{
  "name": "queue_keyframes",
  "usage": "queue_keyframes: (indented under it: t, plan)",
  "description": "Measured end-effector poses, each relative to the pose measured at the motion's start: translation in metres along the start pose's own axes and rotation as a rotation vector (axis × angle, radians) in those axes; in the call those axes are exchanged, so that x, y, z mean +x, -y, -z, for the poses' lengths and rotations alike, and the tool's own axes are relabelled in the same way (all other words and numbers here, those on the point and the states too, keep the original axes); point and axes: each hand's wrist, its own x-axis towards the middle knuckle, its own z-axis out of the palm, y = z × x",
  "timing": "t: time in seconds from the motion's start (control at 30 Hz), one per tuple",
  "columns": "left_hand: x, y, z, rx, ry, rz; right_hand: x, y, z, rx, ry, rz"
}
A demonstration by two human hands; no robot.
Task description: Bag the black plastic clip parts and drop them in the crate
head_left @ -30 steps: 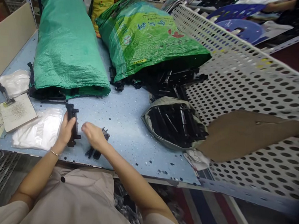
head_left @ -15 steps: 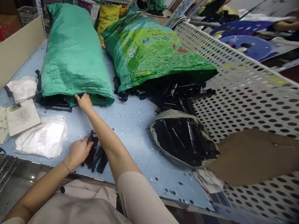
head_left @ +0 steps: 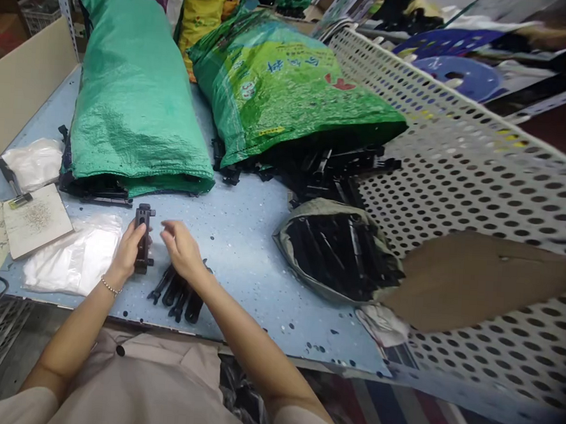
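Observation:
My left hand [head_left: 128, 248] is closed around a long black plastic part [head_left: 142, 238] with small tabs along its side, held upright above the table. Just to the right of that part is my right hand [head_left: 181, 247], its fingers apart and nothing visible between them. Several slim black plastic pieces [head_left: 177, 295] lie side by side on the blue table below my right wrist. Beyond my hands, a teal woven sack [head_left: 136, 101] rests with its mouth facing me and black parts showing at the opening.
A green printed sack [head_left: 290, 91] spills black parts [head_left: 333, 170] at the back. On the right, a cloth bag [head_left: 282, 231] holds more, beside a perforated white panel [head_left: 481, 179] and brown cardboard [head_left: 480, 281]. Clear plastic bags [head_left: 72, 256] and a speckled block [head_left: 37, 219] lie left.
My right hand has come back from the teal sack's mouth toward me. My left hand has risen from the pile of black pieces and now holds the black plastic part upright.

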Motion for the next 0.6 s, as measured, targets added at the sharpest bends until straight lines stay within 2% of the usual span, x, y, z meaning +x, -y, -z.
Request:
queue_keyframes:
  t: [0.07,0.17,0.27,0.33,0.4,0.5,0.6]
  plan:
    - [-0.02,-0.001,-0.006,-0.012,0.092,0.055,0.013,-0.007,0.005,-0.14,-0.074,0.063]
    - [-0.039,0.001,-0.012,-0.024,0.14,0.108,0.032,-0.012,0.004,-0.305,-0.05,0.148]
    - [-0.039,0.001,-0.011,0.006,0.087,0.036,0.031,-0.003,0.001,-0.307,-0.063,-0.004]
    - [-0.034,-0.002,-0.007,0.03,0.061,-0.025,0.017,0.007,0.0,-0.274,-0.052,-0.014]
    - [-0.031,-0.007,-0.003,0.027,0.045,-0.04,-0.005,0.015,-0.002,-0.27,-0.01,0.169]
    - [-0.027,-0.013,0.002,-0.004,0.058,0.025,-0.035,0.02,-0.007,-0.3,0.009,0.459]
    - [-0.021,-0.008,0.01,0.005,-0.019,0.023,-0.036,0.017,-0.011,-0.248,0.069,0.502]
